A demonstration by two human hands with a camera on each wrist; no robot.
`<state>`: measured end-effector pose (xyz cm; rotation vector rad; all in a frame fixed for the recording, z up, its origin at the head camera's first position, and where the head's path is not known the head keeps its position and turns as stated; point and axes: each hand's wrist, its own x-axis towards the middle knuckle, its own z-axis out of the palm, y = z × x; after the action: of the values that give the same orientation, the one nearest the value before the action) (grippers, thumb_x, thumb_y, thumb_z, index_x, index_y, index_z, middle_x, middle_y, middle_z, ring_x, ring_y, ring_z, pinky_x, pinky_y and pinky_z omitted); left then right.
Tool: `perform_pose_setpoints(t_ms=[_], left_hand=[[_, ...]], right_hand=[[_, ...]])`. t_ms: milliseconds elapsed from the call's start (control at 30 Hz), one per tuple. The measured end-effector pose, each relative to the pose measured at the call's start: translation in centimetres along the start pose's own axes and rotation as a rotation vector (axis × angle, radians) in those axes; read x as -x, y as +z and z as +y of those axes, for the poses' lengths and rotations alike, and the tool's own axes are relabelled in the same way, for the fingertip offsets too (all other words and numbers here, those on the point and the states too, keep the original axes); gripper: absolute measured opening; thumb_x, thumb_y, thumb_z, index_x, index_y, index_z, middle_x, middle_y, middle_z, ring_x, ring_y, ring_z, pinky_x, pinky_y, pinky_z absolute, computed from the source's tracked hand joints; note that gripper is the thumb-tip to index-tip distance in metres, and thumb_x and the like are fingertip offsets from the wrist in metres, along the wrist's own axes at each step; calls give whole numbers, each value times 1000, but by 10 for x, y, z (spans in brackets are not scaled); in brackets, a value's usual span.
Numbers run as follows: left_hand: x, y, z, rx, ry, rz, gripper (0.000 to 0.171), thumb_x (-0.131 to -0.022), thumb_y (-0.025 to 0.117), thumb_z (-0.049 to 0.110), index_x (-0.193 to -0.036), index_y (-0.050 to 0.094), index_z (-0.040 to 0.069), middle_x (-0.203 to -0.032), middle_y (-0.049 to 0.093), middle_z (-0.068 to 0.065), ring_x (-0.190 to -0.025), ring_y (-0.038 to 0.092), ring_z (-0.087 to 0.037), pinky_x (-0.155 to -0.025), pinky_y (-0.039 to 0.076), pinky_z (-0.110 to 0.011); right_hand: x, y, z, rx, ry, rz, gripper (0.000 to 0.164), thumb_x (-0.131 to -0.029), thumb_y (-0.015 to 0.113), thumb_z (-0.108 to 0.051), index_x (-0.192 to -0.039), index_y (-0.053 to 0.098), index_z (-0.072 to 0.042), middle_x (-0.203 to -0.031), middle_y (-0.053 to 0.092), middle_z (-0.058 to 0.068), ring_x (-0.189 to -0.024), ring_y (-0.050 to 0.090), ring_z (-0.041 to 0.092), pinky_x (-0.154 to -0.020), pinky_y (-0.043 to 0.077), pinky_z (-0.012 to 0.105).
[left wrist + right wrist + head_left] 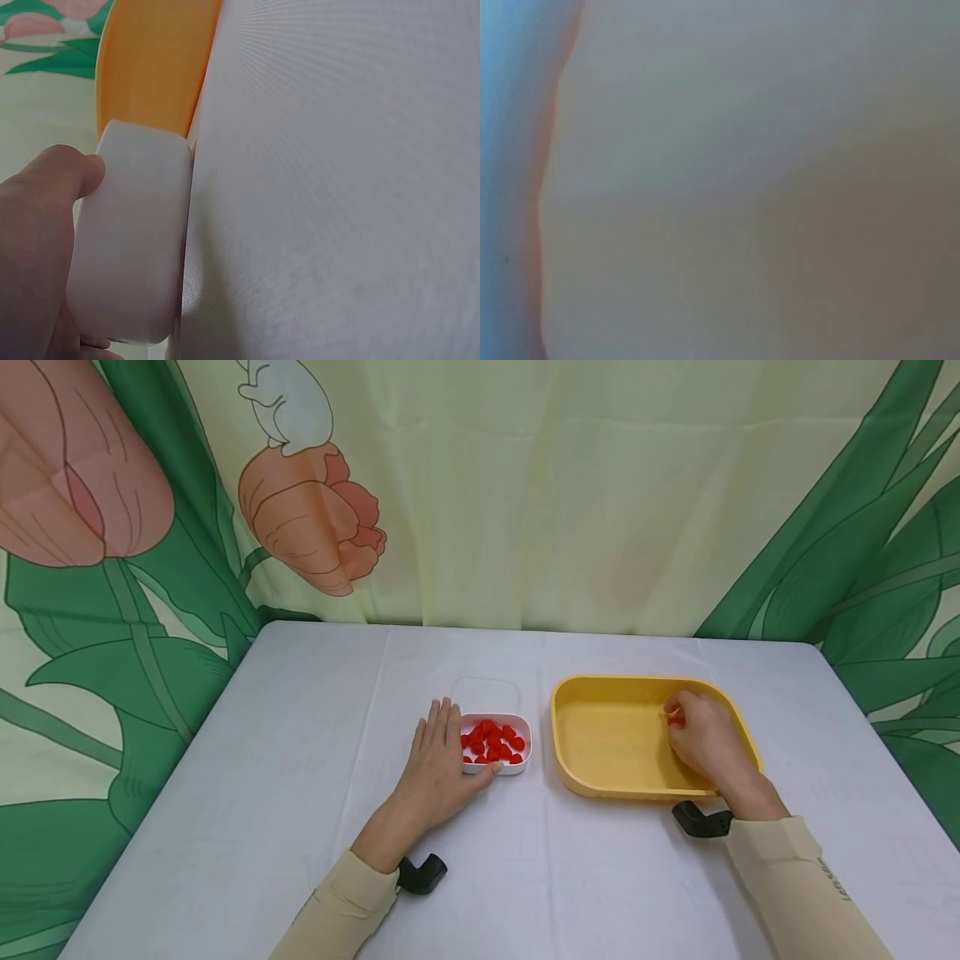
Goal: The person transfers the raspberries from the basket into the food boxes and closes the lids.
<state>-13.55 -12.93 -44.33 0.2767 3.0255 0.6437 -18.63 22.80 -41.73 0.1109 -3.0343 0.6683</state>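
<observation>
Several small red rounded pieces point(492, 744) lie in a white box point(513, 769). My left hand point(432, 777) rests along the left side of this box, its fingers straight, the thumb touching the near rim. In the left wrist view that thumb point(64, 172) lies against the edge of the white box point(135, 232). Over the right part of a yellow tray point(607, 735), my right hand point(708, 739) pinches one small red piece point(677, 721) between thumb and fingers. The right wrist view is too blurred and close to show the held piece.
Just behind the white box lies a clear lid-like outline point(487, 692) on the white tablecloth point(300, 760). The yellow tray's raised rim stands close to the box's right side. A patterned curtain point(525, 510) hangs behind the table's far edge.
</observation>
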Motion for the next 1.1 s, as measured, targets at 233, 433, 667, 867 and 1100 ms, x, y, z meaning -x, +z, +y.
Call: perform_pose_setpoints(t_ms=[233,433,667,867,1100], left_hand=[[0,0,-1,9,-1,6,104,-85,66,56,-157,15,1,-166,14,-16,-155,8,-34,-124,15,-54],[0,0,-1,17,7,22,104,-84,68,55,-157,17,0,-165,17,-18,-154,10,-35,-123,17,-55],[0,0,0,13,4,22,105,-84,67,56,-157,17,0,-165,17,-17,-155,10,-35,-123,17,-55],[1,0,0,17,2,28,105,-83,69,55,-157,18,0,-165,18,-18,-154,10,-35,-123,18,-55],[1,1,0,17,3,32,105,-83,69,55,-156,19,0,-165,18,-18,-154,11,-35,-123,18,-55]], right_hand=[[0,0,-3,5,34,-21,20,-87,58,3,-106,59,8,-97,61,25,-86,52,37,-82,50,51],[2,-3,-7,-17,16,4,20,-90,58,0,-108,60,9,-99,62,25,-88,52,36,-84,50,52],[3,-8,-9,-49,-12,58,21,-90,57,1,-108,62,10,-101,61,26,-92,52,37,-88,49,56],[4,-10,-13,-74,-21,72,19,-91,57,-1,-108,62,8,-103,62,25,-93,55,37,-88,50,56],[8,-12,-21,-82,-46,79,19,-93,57,-3,-109,63,5,-104,63,23,-95,56,36,-87,51,54]])
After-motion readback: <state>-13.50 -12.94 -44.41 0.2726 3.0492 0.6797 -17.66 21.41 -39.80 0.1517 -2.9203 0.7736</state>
